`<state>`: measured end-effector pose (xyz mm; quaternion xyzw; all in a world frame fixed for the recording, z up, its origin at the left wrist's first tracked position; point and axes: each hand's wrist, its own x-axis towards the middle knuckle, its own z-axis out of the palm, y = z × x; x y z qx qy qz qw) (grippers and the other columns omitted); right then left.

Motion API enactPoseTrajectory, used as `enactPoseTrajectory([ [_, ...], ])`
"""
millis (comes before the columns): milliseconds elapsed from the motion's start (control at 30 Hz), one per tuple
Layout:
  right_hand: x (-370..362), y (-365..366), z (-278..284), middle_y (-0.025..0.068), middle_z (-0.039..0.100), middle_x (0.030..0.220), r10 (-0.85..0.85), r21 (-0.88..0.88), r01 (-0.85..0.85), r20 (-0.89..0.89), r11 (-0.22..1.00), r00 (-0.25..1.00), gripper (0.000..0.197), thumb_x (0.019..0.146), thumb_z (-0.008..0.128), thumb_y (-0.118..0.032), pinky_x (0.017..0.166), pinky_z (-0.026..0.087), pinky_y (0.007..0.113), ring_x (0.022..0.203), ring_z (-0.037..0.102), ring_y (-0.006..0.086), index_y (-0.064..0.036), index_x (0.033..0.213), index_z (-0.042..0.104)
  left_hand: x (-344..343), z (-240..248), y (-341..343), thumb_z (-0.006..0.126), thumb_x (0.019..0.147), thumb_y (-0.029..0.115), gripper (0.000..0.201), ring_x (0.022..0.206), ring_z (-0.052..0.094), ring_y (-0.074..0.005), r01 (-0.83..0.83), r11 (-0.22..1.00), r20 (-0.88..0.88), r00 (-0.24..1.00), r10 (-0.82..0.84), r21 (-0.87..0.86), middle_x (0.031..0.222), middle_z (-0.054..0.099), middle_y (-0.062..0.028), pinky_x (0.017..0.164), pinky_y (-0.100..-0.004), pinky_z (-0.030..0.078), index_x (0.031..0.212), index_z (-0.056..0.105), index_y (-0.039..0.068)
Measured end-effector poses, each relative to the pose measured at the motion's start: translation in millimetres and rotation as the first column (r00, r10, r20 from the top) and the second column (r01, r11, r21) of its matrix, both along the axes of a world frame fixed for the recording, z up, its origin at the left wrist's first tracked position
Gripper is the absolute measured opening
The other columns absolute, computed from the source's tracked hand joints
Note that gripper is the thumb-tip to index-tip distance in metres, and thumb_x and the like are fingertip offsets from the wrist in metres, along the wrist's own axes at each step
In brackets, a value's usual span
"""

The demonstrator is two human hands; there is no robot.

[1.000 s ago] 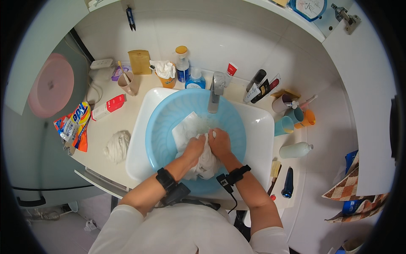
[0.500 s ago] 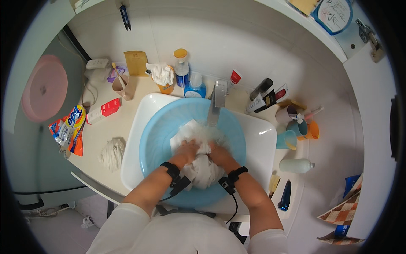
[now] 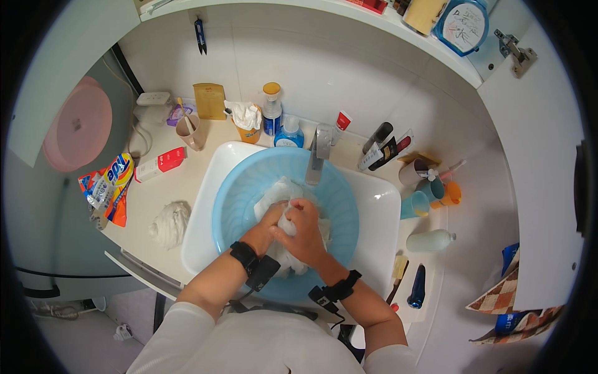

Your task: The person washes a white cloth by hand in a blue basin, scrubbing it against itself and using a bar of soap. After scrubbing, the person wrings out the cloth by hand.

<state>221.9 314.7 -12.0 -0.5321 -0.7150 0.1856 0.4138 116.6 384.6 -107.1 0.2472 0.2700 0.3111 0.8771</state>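
Note:
A wet white cloth (image 3: 272, 194) lies bunched in a light blue plastic basin (image 3: 225, 209), beneath the metal faucet (image 3: 318, 153). My left hand (image 3: 266, 227) is closed on the cloth at the basin's middle. Close against it, my right hand (image 3: 304, 235) has its fingers bent round a bunched part of the same fabric. Some of the cloth spreads out beyond my hands toward the faucet, and more lies below them between my wrists. My palms hide the gripped folds. A black strap with a small box is on each wrist.
The basin stands in a white sink (image 3: 381, 234). On the left counter lie another white cloth bundle (image 3: 170, 225), a detergent bag (image 3: 112, 187) and a red-and-white box (image 3: 161, 164). Bottles and cups line the back and right, with a pale bottle (image 3: 430, 240) and a brush (image 3: 398, 274) at right.
My hands have come together, the right moving left and over the cloth, with a part of it now bunched between them. The splashing water under the faucet is no longer visible. The view has shifted slightly.

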Motion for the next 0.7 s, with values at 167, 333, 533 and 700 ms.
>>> enactPoseTrajectory([
  [167,16.4,13.6,-29.5,0.0156,0.048,0.079,-0.504,-0.46,0.34,-0.3,0.82,0.81,0.013,0.075,0.056,-0.01,0.069,0.037,0.038,0.076,0.047,0.0309,-0.0028,0.074,0.045,26.3,68.5,-41.3,0.046,0.086,0.019,0.021,0.085,0.053,-0.0155,-0.166,0.986,-0.345,0.926,0.155,-0.001,0.093,0.054,-0.0056,0.072,-0.0286,0.046,0.104,0.049,0.01],
  [333,3.9,-17.0,-16.9,0.016,0.05,0.069,-0.281,-0.242,0.247,-0.116,0.938,0.953,0.021,0.082,0.048,-0.02,0.063,0.039,0.038,0.068,0.048,0.0318,-0.0021,0.071,0.047,14.9,58.9,-30.5,0.044,0.089,0.022,0.026,0.085,0.052,-0.0138,-0.046,0.999,-0.448,0.893,0.045,0.009,0.093,0.054,-0.0049,0.071,-0.0262,0.045,0.104,0.047,0.002],
  [533,28.3,-3.1,-42.5,0.0176,0.05,0.07,-0.228,0.037,0.226,0.063,0.973,0.972,0.021,0.083,0.046,-0.02,0.061,0.04,0.04,0.067,0.05,0.0334,-0.0024,0.071,0.049,31.3,72.6,-52.7,0.045,0.088,0.031,0.037,0.083,0.054,-0.0148,-0.016,0.983,-0.52,0.847,0.11,0.182,0.091,0.055,-0.0067,0.07,-0.0275,0.045,0.107,0.046,0.0],
  [700,12.3,-12.5,-8.5,0.0185,0.053,0.072,-0.109,-0.096,0.113,0.047,0.989,0.993,0.023,0.084,0.041,-0.018,0.062,0.04,0.04,0.071,0.05,0.0353,-0.0006,0.073,0.051,25.0,60.2,-43.1,0.04,0.089,0.03,0.039,0.09,0.052,-0.0181,-0.1,0.984,-0.313,0.949,0.05,-0.146,0.098,0.055,-0.0104,0.077,-0.0271,0.041,0.108,0.047,-0.003],
])
